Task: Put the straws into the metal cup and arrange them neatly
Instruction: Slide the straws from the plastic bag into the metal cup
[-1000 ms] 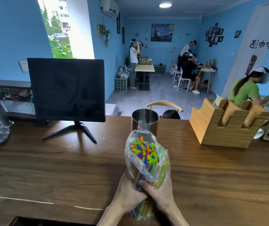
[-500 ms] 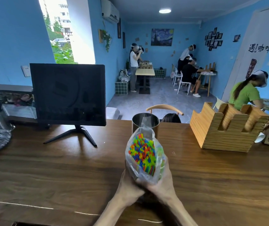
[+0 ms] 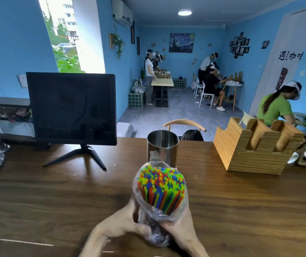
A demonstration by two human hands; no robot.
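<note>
Getting the straws (image 3: 161, 184) out of the bag (image 3: 155, 225)

Both hands, left hand (image 3: 119, 222) and right hand (image 3: 181, 226), squeeze the bag; peel it down slowly, keeping straws bunched, near the metal cup (image 3: 162, 148).

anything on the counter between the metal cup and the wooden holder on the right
No. In the head view the wooden counter between the metal cup and the wooden holder is bare; the bag of straws is nearer the camera.

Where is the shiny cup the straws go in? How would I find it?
Look at the long brown wooden table. Near its far edge, between the black screen and the wooden holder, stands the metal cup. It is the only shiny round thing there, just behind the bag of straws.
</note>
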